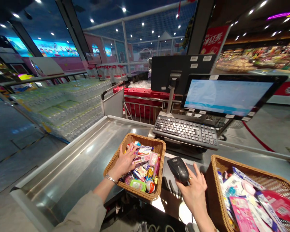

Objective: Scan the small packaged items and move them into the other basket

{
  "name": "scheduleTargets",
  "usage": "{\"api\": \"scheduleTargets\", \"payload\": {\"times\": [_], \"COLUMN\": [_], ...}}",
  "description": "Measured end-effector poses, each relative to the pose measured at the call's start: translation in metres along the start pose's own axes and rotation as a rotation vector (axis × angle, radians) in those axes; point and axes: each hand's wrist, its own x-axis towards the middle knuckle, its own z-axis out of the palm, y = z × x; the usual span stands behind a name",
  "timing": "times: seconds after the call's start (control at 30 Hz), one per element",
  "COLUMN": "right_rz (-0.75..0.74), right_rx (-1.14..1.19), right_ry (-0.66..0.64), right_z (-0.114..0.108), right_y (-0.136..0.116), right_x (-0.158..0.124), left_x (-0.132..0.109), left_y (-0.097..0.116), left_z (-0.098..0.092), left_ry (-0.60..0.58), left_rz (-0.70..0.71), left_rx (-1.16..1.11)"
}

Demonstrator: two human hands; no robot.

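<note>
My left hand (127,158), with a bracelet at the wrist, reaches into a brown wicker basket (162,170) on the metal counter. Its fingers are spread and lie over packaged sweets, beside a pink-and-white packet (141,158). Whether it grips any packet I cannot tell for sure; none is lifted. Among the sweets are a green pack (138,185) and a red-and-white egg (150,186). My right hand (192,190) holds a black barcode scanner (178,169) just right of this basket, its head pointing away from me.
A second wicker basket (214,180) with several packets and a red round item stands at the right. Behind the counter (87,154) are a keyboard (183,130), a lit monitor (227,96) and a metal cart (145,104). Stacked bottle packs (62,106) stand at the left.
</note>
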Motion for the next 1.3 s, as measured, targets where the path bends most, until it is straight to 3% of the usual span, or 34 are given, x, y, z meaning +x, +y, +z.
{"api": "scheduleTargets", "payload": {"times": [0.3, 0.5, 1.3], "right_rz": [0.055, 0.069, 0.039], "right_rx": [-0.003, -0.025, -0.123], "right_ry": [-0.006, -0.011, 0.049], "right_z": [-0.011, -0.018, -0.043], "right_y": [0.002, 0.002, 0.003], "right_x": [0.001, 0.002, -0.003], "left_x": [0.019, 0.037, 0.089], "left_y": [0.016, 0.033, 0.081], "left_z": [-0.026, -0.038, -0.025], "left_ry": [0.192, 0.227, 0.267], "left_rz": [0.026, 0.037, 0.210], "left_rx": [0.007, 0.001, -0.080]}}
